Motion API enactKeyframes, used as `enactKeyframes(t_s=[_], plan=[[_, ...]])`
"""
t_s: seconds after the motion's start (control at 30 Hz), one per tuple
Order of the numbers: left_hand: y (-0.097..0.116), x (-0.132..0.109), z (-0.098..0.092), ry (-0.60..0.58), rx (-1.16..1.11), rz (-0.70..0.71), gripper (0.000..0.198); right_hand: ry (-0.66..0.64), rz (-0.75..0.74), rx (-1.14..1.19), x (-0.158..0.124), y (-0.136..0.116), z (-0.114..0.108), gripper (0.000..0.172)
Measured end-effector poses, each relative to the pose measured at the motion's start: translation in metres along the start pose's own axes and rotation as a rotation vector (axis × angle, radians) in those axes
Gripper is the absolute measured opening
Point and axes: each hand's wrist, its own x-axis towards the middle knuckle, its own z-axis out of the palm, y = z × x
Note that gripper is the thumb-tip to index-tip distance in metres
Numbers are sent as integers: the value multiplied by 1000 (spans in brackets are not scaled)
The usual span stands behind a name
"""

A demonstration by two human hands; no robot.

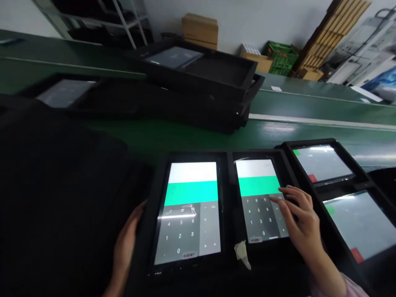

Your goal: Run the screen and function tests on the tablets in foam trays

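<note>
While on the tablet keypad (258,218) — right hand (298,220), half open.

This is a factory floor, most likely an electronics production line. A long green bench (173,138) runs across the room, carrying black trays (201,76) that hold rows of tablets (192,194), some lit with a keypad on screen. Along a white wall (247,18) behind it stand a metal shelf (123,20), cardboard boxes (200,31), a green plastic crate (283,55) and stacked wooden pallets (334,37), all typical of a working production area.
</note>
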Motion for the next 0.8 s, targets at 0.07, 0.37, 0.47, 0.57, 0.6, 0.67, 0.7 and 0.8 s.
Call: enactKeyframes(t_s=[0.07,0.37,0.47,0.57,0.6,0.67,0.7,0.8], plan=[[6,-7,3,34,26,-17,49,-20,-47,-1,-5,-9,7,26],[15,-5,6,65,149,18,38,-16,1,-113,14,7,-9,29],[15,-4,7,79,182,2,37,14,40,-120,22,19,-9,31],[15,-4,7,95,205,0,35,57,42,-80,24,26,1,31],[14,-4,7,100,215,9,35,58,48,-72,23,26,4,31],[11,-2,6,100,232,32,37,48,66,-64,21,27,8,32],[9,-1,5,102,240,41,38,43,72,-64,20,27,9,32],[1,5,3,124,275,109,41,27,74,-65,19,27,10,32]])
